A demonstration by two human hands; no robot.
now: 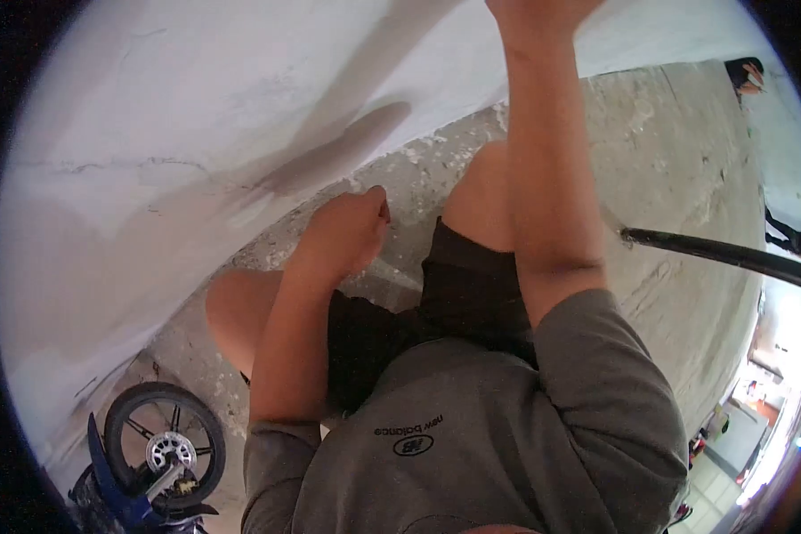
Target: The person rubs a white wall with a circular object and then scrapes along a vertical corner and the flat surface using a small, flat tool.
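My left hand (351, 231) is closed with its fingers curled, in front of my left knee and above the grey floor. Its back faces me, so the inside of the fist is hidden and I cannot make out whether anything is in it. Reaching up toward the white wall (196, 98), my right hand (545, 12) is cut off by the top edge of the view. Its fingers do not show, nor what they hold or touch. A dark shadow (347, 142) falls on the wall between the hands.
A motorcycle's front wheel (165, 445) stands at lower left beside the wall. On the right, a black pole (721, 254) slants over the worn concrete floor (676, 160). A person (748, 78) is at the far upper right, and dark-clothed legs (788, 236) show below.
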